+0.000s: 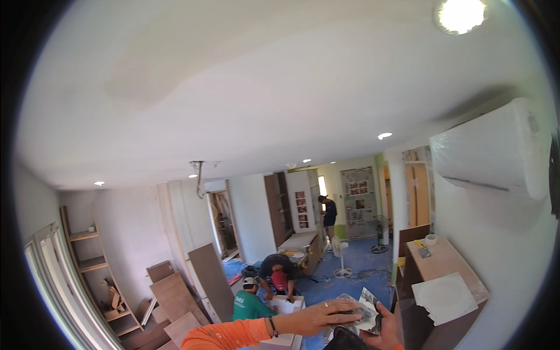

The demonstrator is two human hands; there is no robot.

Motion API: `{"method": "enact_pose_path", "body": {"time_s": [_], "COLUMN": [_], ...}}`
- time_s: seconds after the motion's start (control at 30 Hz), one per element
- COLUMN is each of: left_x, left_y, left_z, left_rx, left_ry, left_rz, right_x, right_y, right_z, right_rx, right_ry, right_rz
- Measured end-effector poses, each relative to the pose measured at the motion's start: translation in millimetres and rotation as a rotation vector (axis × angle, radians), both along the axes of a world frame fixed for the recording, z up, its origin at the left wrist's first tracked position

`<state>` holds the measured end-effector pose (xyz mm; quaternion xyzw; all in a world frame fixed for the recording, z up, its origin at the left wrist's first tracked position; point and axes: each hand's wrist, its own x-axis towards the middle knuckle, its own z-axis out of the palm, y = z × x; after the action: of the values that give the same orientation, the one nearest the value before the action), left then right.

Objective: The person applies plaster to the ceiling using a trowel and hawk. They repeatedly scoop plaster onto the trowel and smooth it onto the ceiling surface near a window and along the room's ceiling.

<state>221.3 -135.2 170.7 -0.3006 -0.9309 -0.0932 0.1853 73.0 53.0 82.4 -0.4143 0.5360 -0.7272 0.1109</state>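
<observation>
My left hand (329, 315), in an orange sleeve with a dark bracelet and a ring, reaches across from the lower left. Its fingers lie over a grey, shiny piece that they partly cover. My right hand (387, 330) comes up at the lower right, its fingers closed round a flat silver-grey scraper blade (369, 310) with whitish smears. The two hands are close together, and what the left fingers press on cannot be made out fully. Below them is a dark, blurred shape (345, 340).
A wooden cabinet (446, 256) with a white board (444, 298) stands at right, below a wrapped air conditioner (490, 154). Below, two people (249, 300) bend over a white box; another person (329, 213) stands farther back. Fans (342, 256) stand on blue floor covering. Boards (178, 294) lean at left.
</observation>
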Motion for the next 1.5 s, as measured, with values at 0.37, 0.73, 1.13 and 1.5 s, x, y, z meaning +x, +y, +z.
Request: {"method": "enact_pose_path", "body": {"time_s": [0.37,0.73,1.13,1.5], "left_x": [212,185,81,78], "left_y": [-35,211,306,275], "left_z": [128,268,354,415], "left_rx": [-0.417,-2.116,-2.581,-2.794], "left_ry": [1.052,1.355,1.139,1.15], "left_rz": [0.957,1.149,1.192,1.035], "right_x": [30,102,275,300], "right_y": [-175,-234,-209,-194], "right_z": [-38,-27,-21,-40], "right_rx": [-0.172,0.097,0.288,0.472], "right_ry": [-0.99,-0.784,-1.304,-1.315], "right_rz": [0.754,1.283,2.105,2.064]}}
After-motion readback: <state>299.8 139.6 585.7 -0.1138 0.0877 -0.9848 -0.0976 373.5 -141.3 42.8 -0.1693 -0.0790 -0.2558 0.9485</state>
